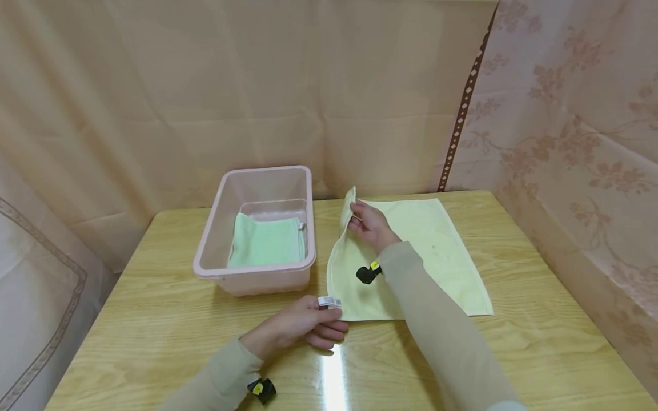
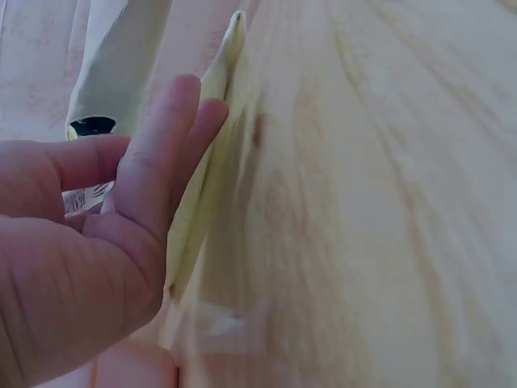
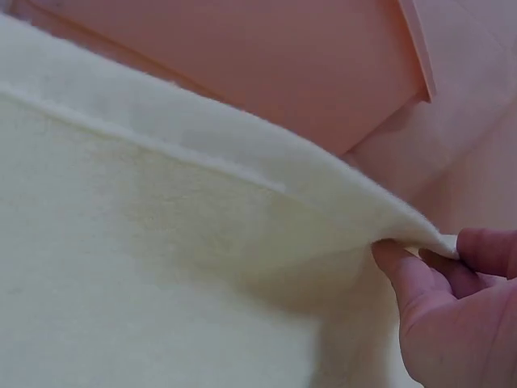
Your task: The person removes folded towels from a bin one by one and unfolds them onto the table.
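A pale yellow towel (image 1: 447, 262) lies spread on the table, its left edge partly raised. At the far left corner my right hand (image 1: 374, 227) pinches the cloth and lifts it; the right wrist view shows the towel edge (image 3: 323, 174) running up to the thumb and fingers. My left hand (image 1: 303, 324) pinches the near left corner between thumb and fingers, beside a white label (image 1: 329, 301). In the left wrist view the towel (image 2: 198, 194) stands edge-on behind the fingers, slightly off the tabletop.
A pink plastic basin (image 1: 257, 277) stands left of the towel, with a folded mint green towel (image 1: 267, 242) inside. The wooden table (image 1: 139, 319) meets beige curtains (image 1: 231, 85) at the back and a flowered curtain (image 1: 581, 142) on the right.
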Tool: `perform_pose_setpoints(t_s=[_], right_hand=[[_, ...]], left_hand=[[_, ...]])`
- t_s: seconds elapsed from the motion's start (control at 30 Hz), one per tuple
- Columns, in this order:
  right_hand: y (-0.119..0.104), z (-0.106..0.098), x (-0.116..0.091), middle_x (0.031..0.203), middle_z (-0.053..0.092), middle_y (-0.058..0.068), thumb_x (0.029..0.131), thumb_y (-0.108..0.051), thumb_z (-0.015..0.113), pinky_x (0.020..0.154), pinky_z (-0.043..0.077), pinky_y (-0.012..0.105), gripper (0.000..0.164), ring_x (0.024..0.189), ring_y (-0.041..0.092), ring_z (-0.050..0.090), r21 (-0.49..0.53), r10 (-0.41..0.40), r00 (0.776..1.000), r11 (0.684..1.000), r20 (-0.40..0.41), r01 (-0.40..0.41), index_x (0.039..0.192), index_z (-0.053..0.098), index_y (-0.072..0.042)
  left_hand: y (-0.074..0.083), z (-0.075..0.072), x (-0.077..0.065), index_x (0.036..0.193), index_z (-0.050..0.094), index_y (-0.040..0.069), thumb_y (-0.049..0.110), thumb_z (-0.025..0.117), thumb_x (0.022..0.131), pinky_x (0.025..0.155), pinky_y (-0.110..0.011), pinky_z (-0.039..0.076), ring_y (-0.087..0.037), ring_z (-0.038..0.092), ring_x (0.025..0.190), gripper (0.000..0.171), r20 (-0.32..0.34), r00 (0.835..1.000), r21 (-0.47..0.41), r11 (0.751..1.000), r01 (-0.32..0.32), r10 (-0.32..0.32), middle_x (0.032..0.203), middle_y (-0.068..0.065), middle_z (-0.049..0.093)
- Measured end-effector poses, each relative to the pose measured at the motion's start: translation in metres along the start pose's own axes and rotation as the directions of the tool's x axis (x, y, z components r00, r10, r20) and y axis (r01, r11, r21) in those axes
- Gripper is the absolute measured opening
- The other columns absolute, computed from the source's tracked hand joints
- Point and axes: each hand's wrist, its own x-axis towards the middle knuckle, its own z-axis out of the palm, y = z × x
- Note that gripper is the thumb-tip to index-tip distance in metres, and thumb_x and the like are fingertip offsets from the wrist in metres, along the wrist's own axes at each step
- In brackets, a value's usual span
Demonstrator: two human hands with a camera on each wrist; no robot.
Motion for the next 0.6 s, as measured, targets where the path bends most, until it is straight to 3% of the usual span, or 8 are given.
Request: perform_pose_setpoints(t_s=[0.1, 0.2, 0.4, 0.6], right_hand=[[0.004, 0.001, 0.002, 0.145, 0.052, 0.011, 0.108, -0.009, 0.046, 0.109, 0.042, 0.032, 0.048, 0.137, 0.022, 0.048, -0.028, 0.005, 1.000, 1.000, -0.003, -0.005, 0.156, 0.038, -0.010], [0.008, 0.001, 0.005, 0.147, 0.050, 0.011, 0.109, -0.010, 0.044, 0.108, 0.042, 0.032, 0.047, 0.135, 0.021, 0.049, -0.015, 0.022, 1.000, 1.000, 0.021, -0.022, 0.156, 0.037, -0.008], [0.014, -0.004, 0.004, 0.166, 0.023, 0.014, 0.112, -0.013, 0.037, 0.116, 0.030, 0.042, 0.053, 0.150, 0.032, 0.025, 0.064, 0.087, 0.990, 0.994, 0.107, -0.094, 0.161, 0.020, -0.006], [0.016, -0.005, 0.002, 0.165, 0.024, 0.017, 0.112, -0.013, 0.035, 0.118, 0.029, 0.044, 0.052, 0.150, 0.035, 0.024, 0.068, 0.116, 0.985, 0.990, 0.127, -0.125, 0.161, 0.021, -0.004]], left_hand=[[-0.003, -0.002, -0.002, 0.119, 0.062, -0.011, 0.019, 0.057, 0.105, 0.078, -0.047, 0.060, -0.029, 0.073, 0.096, 0.033, 0.035, 0.999, -0.006, 1.000, 0.003, -0.002, 0.111, -0.024, 0.072], [-0.005, -0.004, -0.004, 0.118, 0.062, -0.010, 0.019, 0.057, 0.105, 0.078, -0.047, 0.060, -0.029, 0.073, 0.095, 0.032, 0.053, 0.999, -0.013, 1.000, 0.011, -0.011, 0.110, -0.023, 0.072], [-0.007, -0.005, -0.008, 0.118, 0.063, -0.010, 0.021, 0.057, 0.105, 0.076, -0.048, 0.061, -0.028, 0.073, 0.095, 0.034, 0.074, 0.996, 0.000, 0.999, 0.043, -0.043, 0.109, -0.022, 0.073], [-0.009, -0.006, -0.013, 0.119, 0.063, -0.008, 0.028, 0.055, 0.106, 0.075, -0.048, 0.061, -0.028, 0.073, 0.095, 0.039, 0.149, 0.987, 0.015, 0.998, 0.060, -0.062, 0.109, -0.021, 0.073]])
